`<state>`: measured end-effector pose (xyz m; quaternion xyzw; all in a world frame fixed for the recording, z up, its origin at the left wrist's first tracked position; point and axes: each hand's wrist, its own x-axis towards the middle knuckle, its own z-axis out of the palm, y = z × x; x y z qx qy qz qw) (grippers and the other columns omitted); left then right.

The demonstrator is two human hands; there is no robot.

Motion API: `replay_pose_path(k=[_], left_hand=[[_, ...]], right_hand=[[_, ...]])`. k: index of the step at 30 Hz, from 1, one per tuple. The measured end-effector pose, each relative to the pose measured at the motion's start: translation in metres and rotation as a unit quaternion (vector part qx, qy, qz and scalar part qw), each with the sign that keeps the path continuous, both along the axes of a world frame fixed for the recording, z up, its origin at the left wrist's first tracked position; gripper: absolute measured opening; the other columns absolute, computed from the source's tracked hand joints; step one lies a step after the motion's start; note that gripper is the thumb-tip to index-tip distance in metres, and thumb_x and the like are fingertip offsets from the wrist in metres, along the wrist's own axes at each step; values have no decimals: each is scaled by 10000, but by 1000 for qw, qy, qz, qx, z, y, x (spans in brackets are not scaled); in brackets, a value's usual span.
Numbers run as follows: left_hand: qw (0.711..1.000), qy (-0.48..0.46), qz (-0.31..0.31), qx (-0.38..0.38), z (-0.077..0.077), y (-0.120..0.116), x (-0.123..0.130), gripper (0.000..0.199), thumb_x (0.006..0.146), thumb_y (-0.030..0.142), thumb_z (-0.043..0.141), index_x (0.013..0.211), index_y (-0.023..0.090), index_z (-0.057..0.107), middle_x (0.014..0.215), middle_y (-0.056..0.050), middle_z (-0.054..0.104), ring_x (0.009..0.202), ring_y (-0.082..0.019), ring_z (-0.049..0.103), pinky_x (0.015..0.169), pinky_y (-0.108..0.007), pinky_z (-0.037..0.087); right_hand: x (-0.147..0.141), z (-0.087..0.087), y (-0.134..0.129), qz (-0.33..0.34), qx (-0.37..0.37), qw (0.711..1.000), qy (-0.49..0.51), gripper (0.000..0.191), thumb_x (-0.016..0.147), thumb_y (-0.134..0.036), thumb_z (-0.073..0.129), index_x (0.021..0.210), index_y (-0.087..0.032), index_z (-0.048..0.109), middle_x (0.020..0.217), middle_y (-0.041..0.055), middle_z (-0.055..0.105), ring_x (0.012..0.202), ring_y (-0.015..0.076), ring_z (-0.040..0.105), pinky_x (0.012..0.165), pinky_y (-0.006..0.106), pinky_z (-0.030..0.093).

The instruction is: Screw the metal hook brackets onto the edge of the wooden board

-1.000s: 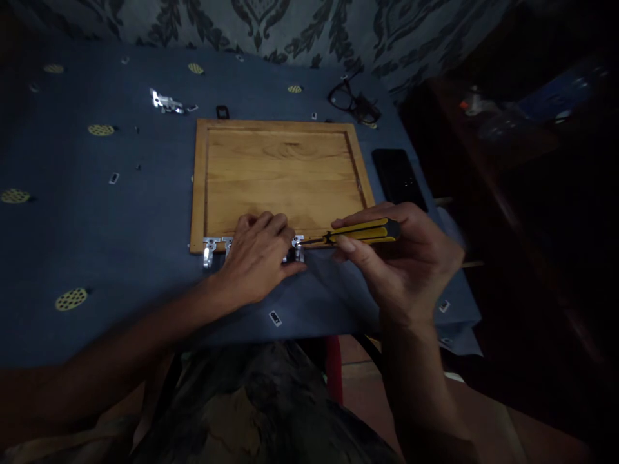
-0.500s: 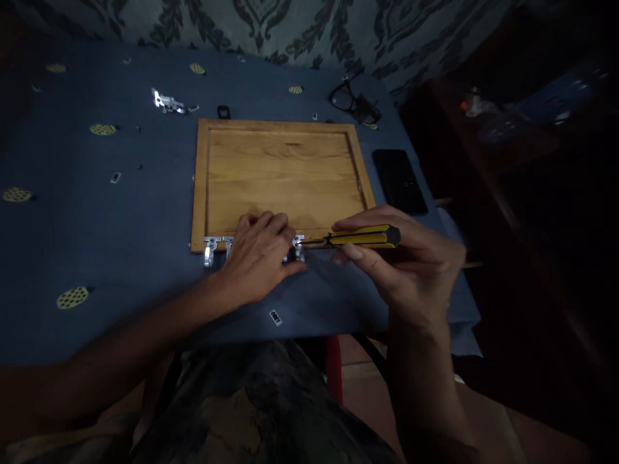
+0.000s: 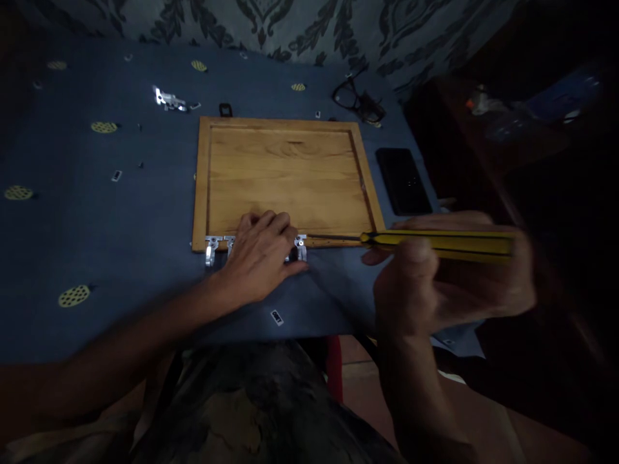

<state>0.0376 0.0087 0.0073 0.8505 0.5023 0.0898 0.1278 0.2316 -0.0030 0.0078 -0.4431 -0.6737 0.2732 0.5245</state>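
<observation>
A wooden framed panel [image 3: 290, 177] lies flat before me, with shiny metal hinges along its near edge. My left hand [image 3: 264, 258] is closed over the middle of that edge, fingers curled and thumb toward me. It presses on a hinge [image 3: 302, 247], whose right end shows beside the thumb while the rest is hidden under the palm. Left of the wrist another hinge [image 3: 211, 250] is visible. In my right hand [image 3: 416, 290] is a yellow-and-black screwdriver [image 3: 459, 245], held level with its shaft pointing left. Its tip is near the right hinge; contact cannot be made out.
A loose metal hinge [image 3: 170, 100] lies on the blue patterned tablecloth [image 3: 145, 212], back left. A black phone [image 3: 404, 180] is right of the panel, with eyeglasses [image 3: 358, 100] behind. Small screws [image 3: 140, 165] lie left. The table's right edge drops toward dark furniture.
My right hand has moved right with the screwdriver, and its grip has shifted so more of the handle and shaft shows. My left hand stays on the hinge.
</observation>
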Motion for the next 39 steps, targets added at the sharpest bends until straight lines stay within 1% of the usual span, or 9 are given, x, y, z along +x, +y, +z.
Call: replay_pose_path(k=[4,9,12,15,22,27,33,36,39], left_hand=[[1000,3,2,-12,2,0,0,386,957,460,755,1164,139,706,1136,-103,692,1115,-311,601,965,-447,416],[999,16,7,-39,8,1,2,397,952,454,761,1178,130,719,1158,-114,689,1160,-327,598,987,-449,407],[999,21,8,-36,9,1,3,400,951,458,763,1180,134,718,1156,-112,691,1151,-325,602,985,-449,413],[999,22,6,-32,8,1,3,402,952,470,759,1173,137,715,1152,-111,692,1147,-324,603,982,-452,418],[999,23,3,-34,9,1,2,399,944,467,770,1156,135,712,1137,-103,690,1137,-314,600,973,-440,420],[999,27,5,-42,9,1,2,419,953,474,756,1191,133,708,1163,-108,687,1158,-320,596,995,-454,415],[1000,20,5,-16,6,1,2,399,947,482,761,1155,145,711,1111,-93,690,1110,-304,600,964,-435,421],[1000,25,6,-18,7,1,3,408,951,485,756,1164,141,707,1124,-97,688,1116,-308,600,966,-439,422],[999,32,6,-33,8,1,3,424,955,489,748,1178,131,710,1144,-108,688,1139,-320,601,984,-454,422]], right_hand=[[0,5,2,-11,15,1000,0,294,792,-466,893,964,-303,719,808,9,733,735,249,738,537,369,576],[-6,10,5,-103,111,988,17,112,881,-353,823,880,-288,732,746,-12,701,630,192,681,538,347,532],[-9,11,6,-114,135,984,15,99,893,-307,809,848,-267,730,732,-21,692,587,156,650,524,317,508],[-9,10,8,-109,134,985,-5,123,907,-304,794,823,-258,717,698,-28,674,567,136,619,511,293,490],[-7,6,10,-94,113,989,-11,111,907,-293,797,845,-263,711,723,-29,682,573,131,619,506,279,491],[-5,10,10,-92,112,988,-51,147,905,-285,800,810,-264,690,734,-25,677,607,137,618,527,290,484],[-3,15,8,-89,98,989,-69,136,906,-302,806,826,-277,699,758,-25,677,615,135,617,549,306,482],[-6,16,7,-79,71,993,-59,123,896,-269,813,826,-276,712,752,-33,677,616,131,621,540,290,501],[-8,17,7,-55,36,998,-8,88,890,-233,813,889,-290,746,809,-43,721,566,111,630,522,276,525]])
